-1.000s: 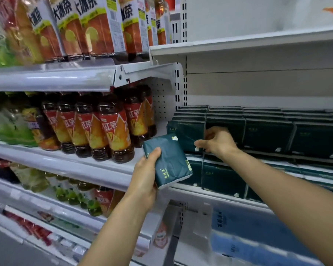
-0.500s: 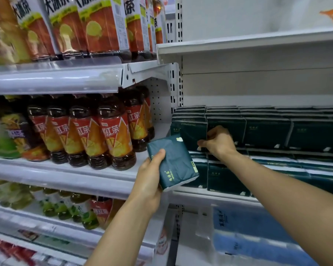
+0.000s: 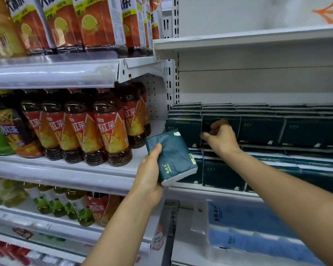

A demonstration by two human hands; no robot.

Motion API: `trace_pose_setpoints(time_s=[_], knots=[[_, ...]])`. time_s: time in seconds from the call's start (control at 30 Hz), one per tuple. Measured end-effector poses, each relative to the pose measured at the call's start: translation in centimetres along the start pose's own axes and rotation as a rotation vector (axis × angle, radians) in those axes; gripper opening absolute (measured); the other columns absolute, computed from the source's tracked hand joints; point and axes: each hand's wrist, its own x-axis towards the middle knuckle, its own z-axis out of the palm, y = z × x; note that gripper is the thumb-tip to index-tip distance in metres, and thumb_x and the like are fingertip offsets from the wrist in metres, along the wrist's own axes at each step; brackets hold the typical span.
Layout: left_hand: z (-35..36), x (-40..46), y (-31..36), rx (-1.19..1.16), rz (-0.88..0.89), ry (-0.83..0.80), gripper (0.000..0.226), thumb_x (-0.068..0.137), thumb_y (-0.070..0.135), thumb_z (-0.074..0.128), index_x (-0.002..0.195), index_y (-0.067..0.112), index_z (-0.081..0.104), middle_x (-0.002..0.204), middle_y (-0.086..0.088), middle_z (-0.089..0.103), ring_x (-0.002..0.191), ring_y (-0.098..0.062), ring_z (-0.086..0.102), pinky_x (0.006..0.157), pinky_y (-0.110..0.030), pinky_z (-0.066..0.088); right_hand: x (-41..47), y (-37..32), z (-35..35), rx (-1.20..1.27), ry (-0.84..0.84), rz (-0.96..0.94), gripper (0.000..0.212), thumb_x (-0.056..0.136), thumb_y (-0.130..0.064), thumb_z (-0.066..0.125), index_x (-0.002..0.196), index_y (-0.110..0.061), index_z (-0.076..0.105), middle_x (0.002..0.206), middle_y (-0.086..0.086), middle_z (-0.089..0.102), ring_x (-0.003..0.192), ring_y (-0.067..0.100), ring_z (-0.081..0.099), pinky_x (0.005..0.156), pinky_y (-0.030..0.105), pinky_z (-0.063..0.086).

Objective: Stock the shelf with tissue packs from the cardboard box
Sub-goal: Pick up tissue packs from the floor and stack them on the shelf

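My left hand (image 3: 149, 175) grips a dark green tissue pack (image 3: 172, 155) from below, tilted, just in front of the shelf's left end. Rows of the same dark green tissue packs (image 3: 261, 129) stand stacked in two layers on the white shelf (image 3: 215, 190). My right hand (image 3: 220, 139) reaches to the upper layer, fingers curled against the front of a stacked pack (image 3: 221, 120) near the left end; whether it pinches the pack is unclear. The cardboard box is out of view.
Bottled tea drinks (image 3: 104, 127) fill the shelves to the left, behind a white perforated divider (image 3: 158, 100). A bare white shelf (image 3: 248, 38) hangs above the tissue packs. Blue wrapped packs (image 3: 258, 237) lie on the shelf below.
My left hand has held the tissue pack nearly still. My right hand's fingers have shifted slightly on the front of the stacked packs. The camera has moved a little closer.
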Motion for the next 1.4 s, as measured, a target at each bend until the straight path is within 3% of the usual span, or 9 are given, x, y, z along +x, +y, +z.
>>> trace_pose_setpoints(time_s=[0.07,0.13,0.27,0.4,0.67,0.93,1.03,1.17,1.4], knots=[[0.5,0.1,-0.2,0.01,0.005,-0.012,0.028,0.097,0.035,0.062,0.121,0.019,0.063,0.101,-0.007,0.078,0.09,-0.024,0.076,0.081,-0.04,0.059,-0.7,-0.6,-1.0,0.168,-0.088,-0.019,0.023,0.092,-0.031,0.066,0.095,-0.009,0.061,0.073,0.001,0.063,0.062,0.011,0.055,0.063,0.027,0.043],[1.1,0.2,-0.5,0.076,0.031,-0.052,0.03,0.096,0.034,0.064,0.123,0.02,0.063,0.105,-0.006,0.078,0.096,-0.024,0.075,0.086,-0.043,0.058,-1.6,-1.5,-2.1,0.283,-0.27,-0.02,0.034,0.093,-0.045,0.059,0.091,-0.012,0.067,0.066,-0.001,0.063,0.051,0.007,0.049,0.05,0.021,0.038],[2.3,0.1,-0.9,0.25,0.058,-0.147,0.048,0.079,0.035,0.076,0.122,0.015,0.066,0.105,-0.007,0.077,0.099,-0.025,0.074,0.092,-0.041,0.057,-2.3,-2.8,-4.4,0.167,-0.578,-0.052,0.062,0.072,-0.071,0.058,0.1,-0.018,0.073,0.076,0.001,0.063,0.067,0.011,0.051,0.059,0.025,0.039],[3.6,0.2,-1.3,0.36,0.042,-0.158,0.028,0.083,0.03,0.077,0.103,0.012,0.068,0.094,-0.007,0.079,0.085,-0.021,0.074,0.078,-0.033,0.057,-2.2,-2.3,-6.5,0.06,-0.795,-0.009,0.038,0.073,-0.054,0.069,0.081,-0.016,0.07,0.066,-0.001,0.055,0.054,0.006,0.043,0.051,0.019,0.032],[4.4,3.0,-0.7,0.394,0.213,0.068,0.041,0.094,0.028,0.068,0.131,0.016,0.054,0.123,-0.004,0.061,0.103,-0.014,0.061,0.093,-0.034,0.053,0.5,2.3,-10.4,0.329,-0.242,0.152,0.037,0.088,-0.028,0.07,0.115,-0.004,0.063,0.104,0.013,0.072,0.087,0.027,0.063,0.062,0.03,0.051],[4.8,8.0,0.5,0.571,0.316,0.128,0.089,0.092,0.025,0.073,0.157,0.012,0.014,0.162,-0.01,0.025,0.147,-0.028,0.03,0.116,-0.039,0.028,0.8,3.7,-9.7,0.176,-0.112,0.121,0.029,0.088,-0.02,0.071,0.113,-0.014,0.057,0.11,0.0,0.063,0.103,0.02,0.06,0.091,0.032,0.048],[4.5,9.6,0.5,0.608,0.286,0.115,0.09,0.088,0.025,0.077,0.155,0.011,0.02,0.158,-0.011,0.034,0.143,-0.03,0.037,0.119,-0.043,0.031,1.1,4.0,-9.1,0.099,-0.106,0.124,0.029,0.088,-0.022,0.072,0.112,-0.014,0.057,0.112,0.003,0.061,0.106,0.024,0.057,0.098,0.039,0.047],[4.1,10.9,0.3,0.635,0.266,0.095,0.079,0.083,0.024,0.081,0.148,0.013,0.036,0.144,-0.01,0.053,0.129,-0.026,0.052,0.112,-0.038,0.04,1.5,4.0,-8.3,0.036,-0.078,0.1,0.017,0.086,-0.02,0.074,0.087,-0.018,0.057,0.082,0.004,0.053,0.076,0.02,0.051,0.069,0.027,0.044],[4.1,11.6,-0.3,0.599,0.29,0.054,0.064,0.09,0.014,0.074,0.143,0.012,0.039,0.129,-0.007,0.059,0.114,-0.021,0.055,0.096,-0.028,0.042,1.9,3.9,-7.3,-0.041,0.062,0.102,0.041,0.08,-0.023,0.08,0.109,-0.012,0.053,0.098,0.006,0.06,0.093,0.024,0.059,0.084,0.035,0.05]])
